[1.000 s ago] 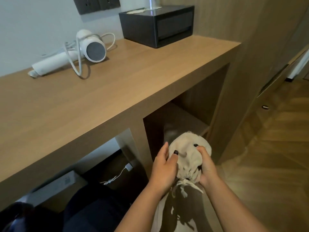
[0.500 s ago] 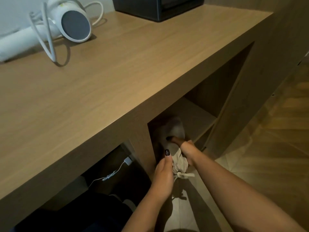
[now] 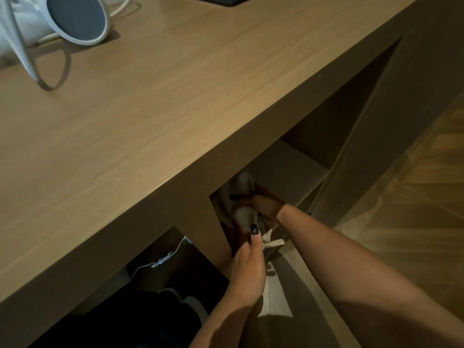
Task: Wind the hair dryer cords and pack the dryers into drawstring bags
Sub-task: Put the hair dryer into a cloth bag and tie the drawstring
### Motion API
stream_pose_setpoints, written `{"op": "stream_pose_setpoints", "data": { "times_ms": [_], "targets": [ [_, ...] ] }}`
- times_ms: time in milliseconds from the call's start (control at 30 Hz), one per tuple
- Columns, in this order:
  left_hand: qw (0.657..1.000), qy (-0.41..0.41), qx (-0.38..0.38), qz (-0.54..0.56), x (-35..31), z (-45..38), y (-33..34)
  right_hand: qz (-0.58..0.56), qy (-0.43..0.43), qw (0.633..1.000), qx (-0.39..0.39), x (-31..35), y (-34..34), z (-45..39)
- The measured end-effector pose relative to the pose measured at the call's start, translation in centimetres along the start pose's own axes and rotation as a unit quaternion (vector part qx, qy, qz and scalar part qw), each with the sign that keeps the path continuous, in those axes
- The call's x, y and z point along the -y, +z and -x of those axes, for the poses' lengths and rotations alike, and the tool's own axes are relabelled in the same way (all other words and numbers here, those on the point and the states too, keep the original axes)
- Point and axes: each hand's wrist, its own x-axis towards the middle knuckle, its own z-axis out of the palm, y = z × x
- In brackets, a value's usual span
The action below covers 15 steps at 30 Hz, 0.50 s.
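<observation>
1. Right hand (image 3: 261, 203) grips a soft cream cloth drawstring bag (image 3: 244, 214), lumpy, inside the shelf cubby (image 3: 288, 167) under the desk's front edge.
2. Left hand (image 3: 248, 270) touches the bag's gathered neck, fingers fairly straight.
3. White smooth hair dryer (image 3: 62, 18), cord looped, sits at the woodgrain desk's (image 3: 175, 84) far left corner.

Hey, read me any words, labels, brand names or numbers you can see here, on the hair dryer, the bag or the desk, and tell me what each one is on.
None: no text can be read in this view.
White hair dryer: no lettering shows on its grey end or body.
Drawstring bag: plain cloth, partly hidden in the dark shelf.
Thumbnail of the left hand: a small pale mark, too small to read.
Desk: bare wood grain.
</observation>
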Motion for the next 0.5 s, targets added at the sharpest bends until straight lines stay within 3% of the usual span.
{"op": "stream_pose_setpoints", "data": {
  "times_ms": [200,500],
  "targets": [
    [0.998,-0.046,-0.043,0.026,-0.6,0.1,0.6,-0.023,-0.018,0.999,0.028,0.5,1.0,-1.2],
    [0.991,-0.046,-0.079,0.102,0.3,-1.7,1.1,0.079,-0.053,0.995,0.022,1.9,1.4,-2.0]
  ]
}}
